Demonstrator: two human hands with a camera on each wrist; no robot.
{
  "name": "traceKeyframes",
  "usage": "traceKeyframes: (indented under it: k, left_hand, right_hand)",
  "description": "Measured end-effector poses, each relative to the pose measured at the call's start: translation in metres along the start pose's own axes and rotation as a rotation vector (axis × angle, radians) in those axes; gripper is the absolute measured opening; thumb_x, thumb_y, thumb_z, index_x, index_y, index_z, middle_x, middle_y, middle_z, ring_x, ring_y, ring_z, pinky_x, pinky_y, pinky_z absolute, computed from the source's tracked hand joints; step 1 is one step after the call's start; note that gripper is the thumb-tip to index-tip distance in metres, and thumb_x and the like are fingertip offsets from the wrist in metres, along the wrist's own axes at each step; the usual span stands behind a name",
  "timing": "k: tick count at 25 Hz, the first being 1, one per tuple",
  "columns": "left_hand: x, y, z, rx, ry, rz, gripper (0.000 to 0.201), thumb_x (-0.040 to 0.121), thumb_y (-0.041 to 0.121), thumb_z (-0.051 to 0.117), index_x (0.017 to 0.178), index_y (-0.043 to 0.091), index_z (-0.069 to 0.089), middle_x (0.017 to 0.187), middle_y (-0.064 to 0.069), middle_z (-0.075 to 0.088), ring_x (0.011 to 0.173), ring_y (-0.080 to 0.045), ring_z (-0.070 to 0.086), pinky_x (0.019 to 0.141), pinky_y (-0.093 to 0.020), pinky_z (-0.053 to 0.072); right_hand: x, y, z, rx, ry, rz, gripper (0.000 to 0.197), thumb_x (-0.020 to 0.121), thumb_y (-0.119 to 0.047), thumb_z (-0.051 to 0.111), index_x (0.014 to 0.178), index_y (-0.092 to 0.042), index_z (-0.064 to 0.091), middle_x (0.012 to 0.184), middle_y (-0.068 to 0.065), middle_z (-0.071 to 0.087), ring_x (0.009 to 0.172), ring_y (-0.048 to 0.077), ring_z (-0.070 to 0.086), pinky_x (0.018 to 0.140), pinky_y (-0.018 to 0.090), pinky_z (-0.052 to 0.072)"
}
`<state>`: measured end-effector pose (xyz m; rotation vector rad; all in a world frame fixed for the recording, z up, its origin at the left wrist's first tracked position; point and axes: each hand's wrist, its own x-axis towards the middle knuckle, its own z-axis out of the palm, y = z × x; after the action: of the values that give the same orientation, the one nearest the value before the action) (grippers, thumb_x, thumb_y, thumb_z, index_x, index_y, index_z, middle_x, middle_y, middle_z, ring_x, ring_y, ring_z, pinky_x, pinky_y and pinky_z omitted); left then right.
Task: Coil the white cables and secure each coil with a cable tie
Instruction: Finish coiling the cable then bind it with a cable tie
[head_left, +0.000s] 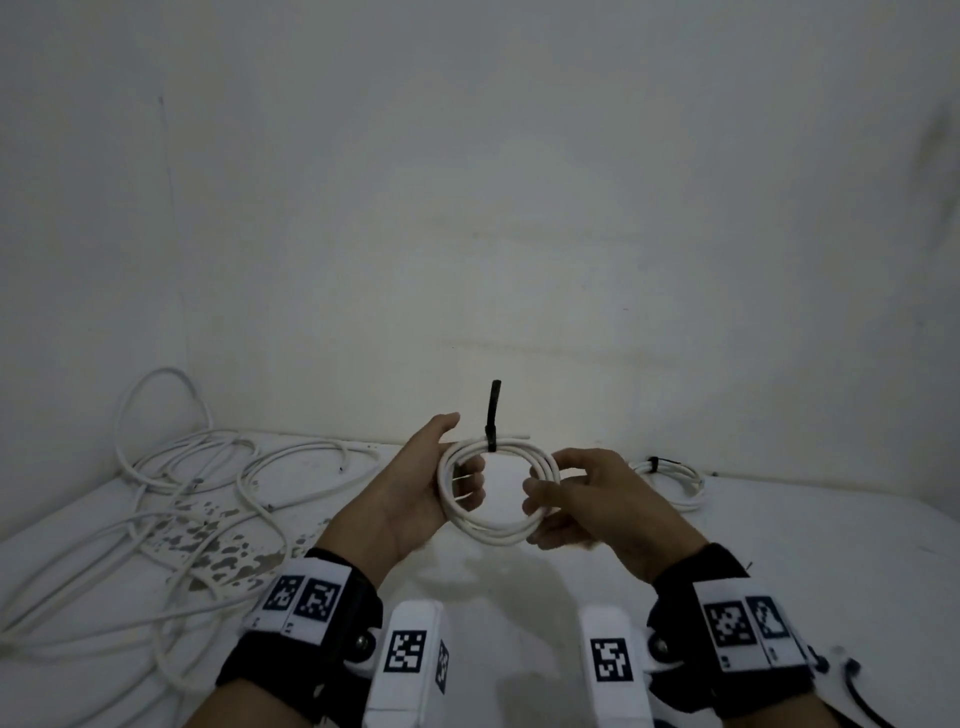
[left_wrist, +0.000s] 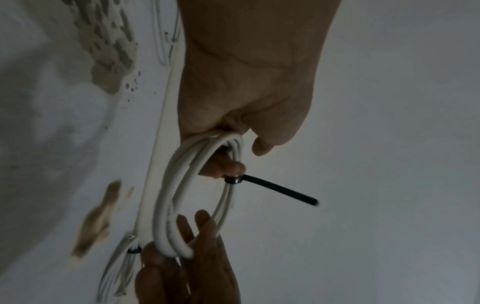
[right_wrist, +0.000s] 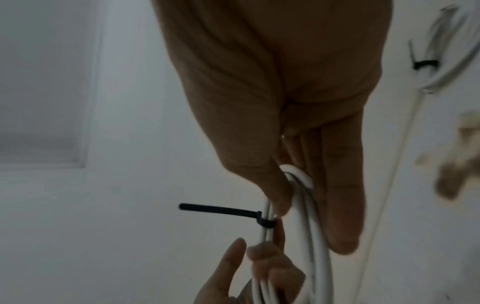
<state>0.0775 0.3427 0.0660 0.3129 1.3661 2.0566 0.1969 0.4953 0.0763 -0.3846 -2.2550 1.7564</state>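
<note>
A small white cable coil (head_left: 493, 530) is held up over the table between both hands. A black cable tie (head_left: 491, 415) wraps its top, the tail sticking straight up. My left hand (head_left: 460, 452) grips the coil's left side, fingers curled through the loop and thumb at the top. My right hand (head_left: 545, 478) pinches the coil's right side between thumb and fingers. In the left wrist view the tie (left_wrist: 275, 191) juts out beside my left hand (left_wrist: 244, 157) on the coil (left_wrist: 166, 205). In the right wrist view my right hand (right_wrist: 311, 226) holds the coil (right_wrist: 319, 267) just above the tie (right_wrist: 221, 210).
A second white coil (head_left: 670, 478) bound with a black tie lies on the table at the right, near the wall. A tangle of loose white cables (head_left: 182, 493) sprawls across the table's left side. The white tabletop (head_left: 519, 582) has chipped patches at the left.
</note>
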Motion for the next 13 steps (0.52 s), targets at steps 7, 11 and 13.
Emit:
traceKeyframes:
  k: [7,11,13]
  left_hand:
    - [0.022,-0.062,0.013,0.205,0.140,-0.039,0.024,0.100,0.016,0.045,0.111,0.007,0.064,0.114,-0.007,0.067,0.097,-0.023,0.063,0.069,-0.034,0.055]
    - [0.052,-0.082,0.026,0.323,0.173,-0.064,0.016,0.097,0.012,0.049,0.100,0.009,0.065,0.096,-0.013,0.067,0.073,-0.021,0.061,0.055,-0.027,0.050]
    - [0.074,-0.085,0.031,0.377,0.211,-0.047,0.012,0.096,0.010,0.054,0.097,0.013,0.066,0.090,-0.013,0.067,0.069,-0.021,0.059,0.052,-0.025,0.048]
  right_hand:
    - [0.015,0.054,-0.023,0.196,0.179,0.159,0.017,0.093,-0.004,0.066,0.106,0.008,0.065,0.075,0.019,0.069,0.060,0.031,0.066,0.063,0.039,0.063]
    - [0.034,0.081,-0.039,0.211,0.247,0.238,0.012,0.094,0.003,0.061,0.097,0.014,0.064,0.083,0.024,0.065,0.059,0.030,0.065,0.057,0.035,0.061]
    - [0.046,0.087,-0.048,0.192,0.278,0.281,0.007,0.091,0.011,0.059,0.084,0.011,0.062,0.077,0.023,0.064,0.058,0.030,0.064,0.055,0.036,0.061]
